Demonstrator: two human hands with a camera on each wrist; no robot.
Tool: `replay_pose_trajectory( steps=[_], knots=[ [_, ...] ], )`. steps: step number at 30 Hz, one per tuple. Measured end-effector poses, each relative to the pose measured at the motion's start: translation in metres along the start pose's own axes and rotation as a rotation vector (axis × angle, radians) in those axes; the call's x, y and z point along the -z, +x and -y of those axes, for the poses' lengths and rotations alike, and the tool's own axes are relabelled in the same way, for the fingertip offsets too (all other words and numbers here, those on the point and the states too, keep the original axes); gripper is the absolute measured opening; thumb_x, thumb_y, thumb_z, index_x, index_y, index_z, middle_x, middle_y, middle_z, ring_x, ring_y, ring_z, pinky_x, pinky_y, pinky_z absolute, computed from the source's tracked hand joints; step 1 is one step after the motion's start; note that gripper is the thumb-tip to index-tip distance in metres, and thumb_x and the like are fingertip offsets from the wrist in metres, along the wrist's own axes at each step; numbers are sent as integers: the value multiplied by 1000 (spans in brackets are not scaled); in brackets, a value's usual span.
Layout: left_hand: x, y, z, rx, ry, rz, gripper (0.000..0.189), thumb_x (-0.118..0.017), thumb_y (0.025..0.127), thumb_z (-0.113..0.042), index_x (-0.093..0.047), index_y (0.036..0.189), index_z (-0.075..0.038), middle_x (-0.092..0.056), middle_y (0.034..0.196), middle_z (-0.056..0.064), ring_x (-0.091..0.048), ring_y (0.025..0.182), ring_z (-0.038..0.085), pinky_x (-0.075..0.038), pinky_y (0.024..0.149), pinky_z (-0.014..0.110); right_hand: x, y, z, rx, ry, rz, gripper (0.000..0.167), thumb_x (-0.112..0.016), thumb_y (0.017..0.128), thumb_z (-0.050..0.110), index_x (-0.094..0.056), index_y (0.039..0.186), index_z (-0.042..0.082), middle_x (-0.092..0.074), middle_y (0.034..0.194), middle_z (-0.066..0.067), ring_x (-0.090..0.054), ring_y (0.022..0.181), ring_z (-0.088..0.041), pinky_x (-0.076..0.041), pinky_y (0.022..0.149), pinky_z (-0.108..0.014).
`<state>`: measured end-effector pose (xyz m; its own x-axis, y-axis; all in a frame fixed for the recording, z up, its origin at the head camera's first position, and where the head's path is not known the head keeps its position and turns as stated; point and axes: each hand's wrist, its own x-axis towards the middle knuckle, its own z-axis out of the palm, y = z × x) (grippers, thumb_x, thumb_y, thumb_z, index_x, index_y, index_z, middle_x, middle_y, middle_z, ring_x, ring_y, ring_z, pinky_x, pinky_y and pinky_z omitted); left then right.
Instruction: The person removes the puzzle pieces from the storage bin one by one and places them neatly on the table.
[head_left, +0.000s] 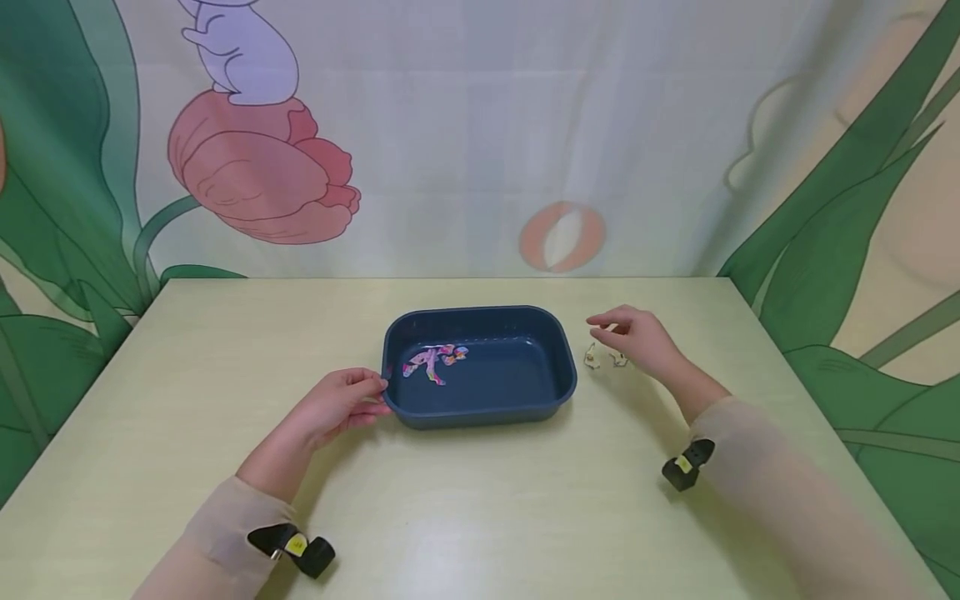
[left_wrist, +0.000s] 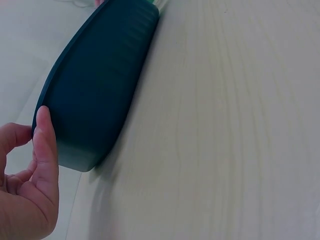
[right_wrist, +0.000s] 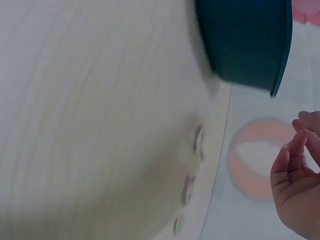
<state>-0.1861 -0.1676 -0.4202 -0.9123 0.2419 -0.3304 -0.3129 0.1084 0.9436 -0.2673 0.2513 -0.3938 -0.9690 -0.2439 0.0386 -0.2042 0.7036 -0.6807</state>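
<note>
Pinching the dark blue tray [head_left: 502,371] by its left rim with the left hand [head_left: 348,404]. Tray holds shiny, irregular pink-purple scraps [head_left: 431,360], left side. Right hand [head_left: 639,337], fingers loosely bent, hovers by small cream scraps [head_left: 591,358] on the table [head_left: 487,517], just right of tray.

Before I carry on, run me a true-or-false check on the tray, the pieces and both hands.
1. The left hand grips the left end of the tray. True.
2. The colourful pieces lie in the tray's right half. False: they lie in its left half.
3. Small pale pieces lie on the table, right of the tray. True.
4. The right hand is inside the tray. False: it is to the right of it.
</note>
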Motion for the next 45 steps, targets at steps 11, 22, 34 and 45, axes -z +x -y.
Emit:
replay_pose_trajectory(
  steps=[11,22,34,45],
  knots=[
    [1,1,-1,-3,-31,9,22,-51,95,-12,-48,104,9,-58,78,5,-66,72,15,-53,63,22,-51,19,51,179,105,75,26,-63,89,14,-67,113,4,-60,101,-8,-53,78,-21,-47,67,-30],
    [0,2,0,7,-30,20,24,-51,95,-11,-47,106,10,-58,78,5,-66,72,15,-53,64,22,-104,47,80,194,-39,255,28,-67,87,18,-68,112,6,-60,107,-7,-57,89,-19,-48,77,-31],
    [0,2,-2,-2,-13,11,27,-51,95,-13,-48,108,10,-58,78,5,-66,73,15,-53,65,22,-129,59,80,139,-341,404,47,-64,89,28,-54,133,17,-52,109,-9,-52,96,-20,-44,87,-34],
    [-1,2,-2,7,-29,24,26,-50,95,-13,-47,108,10,-58,78,4,-66,72,15,-53,64,22,-131,57,80,266,-366,327,23,-71,83,27,-72,101,13,-56,95,-2,-54,89,-16,-46,81,-29]
  ],
)
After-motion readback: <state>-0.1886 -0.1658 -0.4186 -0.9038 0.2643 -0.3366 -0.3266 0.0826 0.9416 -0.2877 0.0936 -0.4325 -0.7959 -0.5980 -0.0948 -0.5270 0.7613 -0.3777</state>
